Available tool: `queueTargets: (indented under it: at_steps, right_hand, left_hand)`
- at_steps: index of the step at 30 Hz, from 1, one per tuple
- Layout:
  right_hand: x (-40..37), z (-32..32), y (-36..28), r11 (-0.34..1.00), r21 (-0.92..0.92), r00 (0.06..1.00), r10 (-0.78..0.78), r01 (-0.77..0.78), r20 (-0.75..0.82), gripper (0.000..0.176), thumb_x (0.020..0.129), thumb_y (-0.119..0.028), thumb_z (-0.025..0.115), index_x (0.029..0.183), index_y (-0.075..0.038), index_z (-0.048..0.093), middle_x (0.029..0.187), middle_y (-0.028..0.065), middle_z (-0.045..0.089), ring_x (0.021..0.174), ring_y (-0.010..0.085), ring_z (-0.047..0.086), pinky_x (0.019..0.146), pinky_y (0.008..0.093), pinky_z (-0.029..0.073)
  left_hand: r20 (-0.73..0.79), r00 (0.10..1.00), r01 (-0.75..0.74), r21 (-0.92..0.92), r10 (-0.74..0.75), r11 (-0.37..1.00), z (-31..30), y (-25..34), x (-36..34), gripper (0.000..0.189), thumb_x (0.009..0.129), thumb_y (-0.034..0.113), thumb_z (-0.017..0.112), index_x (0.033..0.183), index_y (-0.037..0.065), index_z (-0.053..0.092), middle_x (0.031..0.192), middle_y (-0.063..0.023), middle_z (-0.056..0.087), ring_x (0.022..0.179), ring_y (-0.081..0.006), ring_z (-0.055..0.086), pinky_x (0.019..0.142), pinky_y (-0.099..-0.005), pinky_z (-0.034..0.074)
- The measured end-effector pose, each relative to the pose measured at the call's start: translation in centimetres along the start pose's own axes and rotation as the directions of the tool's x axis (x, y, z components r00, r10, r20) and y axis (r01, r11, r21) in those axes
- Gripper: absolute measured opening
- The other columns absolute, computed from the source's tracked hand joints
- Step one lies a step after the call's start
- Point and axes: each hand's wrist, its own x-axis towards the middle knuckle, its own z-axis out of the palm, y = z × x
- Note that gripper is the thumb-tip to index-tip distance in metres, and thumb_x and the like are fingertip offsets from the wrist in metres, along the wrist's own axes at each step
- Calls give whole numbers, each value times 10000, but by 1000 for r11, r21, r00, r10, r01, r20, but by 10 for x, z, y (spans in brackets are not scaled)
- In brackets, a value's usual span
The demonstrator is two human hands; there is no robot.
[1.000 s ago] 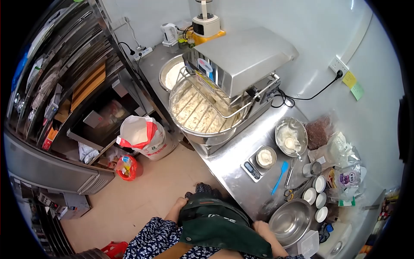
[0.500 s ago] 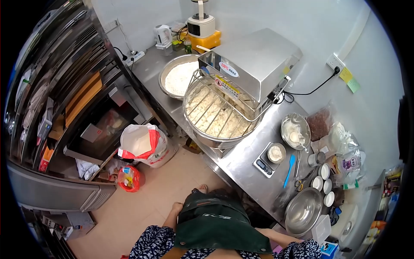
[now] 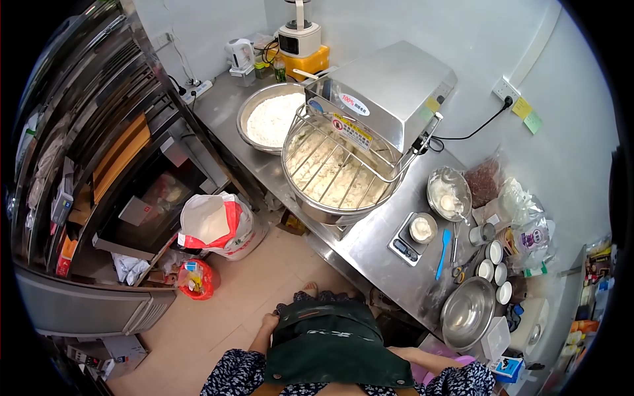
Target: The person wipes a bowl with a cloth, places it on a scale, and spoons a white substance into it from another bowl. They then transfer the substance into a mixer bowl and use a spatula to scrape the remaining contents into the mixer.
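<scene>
My left hand (image 3: 270, 321) hangs low beside the left edge of my dark green apron (image 3: 323, 350). Its fingers are too small and partly hidden to read. On the other side, my right forearm runs behind the apron, and that hand is out of sight. Ahead of me, a steel dough mixer (image 3: 389, 86) stands on the table, its wire guard (image 3: 323, 165) down over the bowl. Pale, lumpy dough (image 3: 343, 181) fills the bowl. Neither hand touches the mixer.
Left of the mixer sits a large bowl of flour (image 3: 274, 122). A scale (image 3: 404, 249) bearing a small bowl, a blue spatula (image 3: 443, 254), scissors (image 3: 461, 274) and a steel basin (image 3: 467, 313) lie right. A flour sack (image 3: 241, 237) and tray rack (image 3: 99, 132) stand left.
My view has shifted slightly. The dough surface in the mixer bowl looks different. More of a pink item beside my right forearm shows. My left hand stays by the apron.
</scene>
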Motion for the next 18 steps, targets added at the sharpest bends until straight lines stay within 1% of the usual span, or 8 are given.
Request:
queueTargets:
  at_steps: [2,3,6,9,11,12,15,18]
  right_hand:
    - [-8,0,3,995,-7,993,-100,100,-66,376,759,-319,624,907,27,611,936,258,617,879,407,591,692,435,473]
    - [-10,-2,4,996,-29,996,-85,84,-40,382,758,-323,624,909,28,611,939,258,617,882,406,591,695,438,473]
    - [-18,-9,2,997,-28,997,-67,66,-31,395,760,-331,620,920,30,614,949,261,616,894,402,592,701,437,473]
    - [-20,-32,-29,992,-51,988,123,-119,98,405,761,-337,620,936,28,617,964,264,616,907,401,593,710,430,474]
    - [-24,-37,-33,975,-64,963,218,-211,156,415,763,-341,619,952,29,618,980,264,616,917,399,593,720,423,474]
    - [-26,-36,-28,976,-52,964,219,-213,149,422,764,-343,619,962,30,618,990,263,615,923,398,593,727,419,474]
    - [-33,-35,-18,973,0,965,227,-229,131,443,770,-349,616,990,36,613,1016,261,614,937,394,591,746,414,470]
    - [-38,-40,-17,968,26,960,244,-250,140,454,775,-351,613,1005,41,609,1029,261,612,945,390,590,755,413,467]
  left_hand:
    - [0,998,-66,18,66,998,4,4,-1,285,785,281,505,855,105,718,909,-166,671,875,-302,648,797,-378,498]
    - [2,995,-101,27,101,994,6,9,-3,288,786,283,503,857,105,718,908,-167,671,880,-303,647,801,-379,497]
    - [94,995,-38,11,37,999,7,21,-2,326,791,305,505,919,83,706,1029,-167,650,1016,-300,596,912,-359,451]
    - [-2,993,-115,53,115,992,23,21,6,295,792,258,478,889,123,722,897,-162,670,879,-287,647,812,-360,493]
    - [32,998,-51,36,50,998,27,28,9,295,788,244,474,891,129,725,896,-157,671,865,-279,649,799,-358,495]
    - [48,999,-18,28,17,999,29,29,12,295,786,237,471,892,132,726,896,-154,671,858,-275,649,792,-357,496]
    - [46,996,-81,37,79,996,36,32,17,286,775,232,482,879,133,729,887,-148,673,847,-270,649,780,-357,496]
    - [50,999,-22,13,21,1000,34,46,13,283,770,236,488,874,129,728,887,-147,674,858,-273,648,782,-356,494]
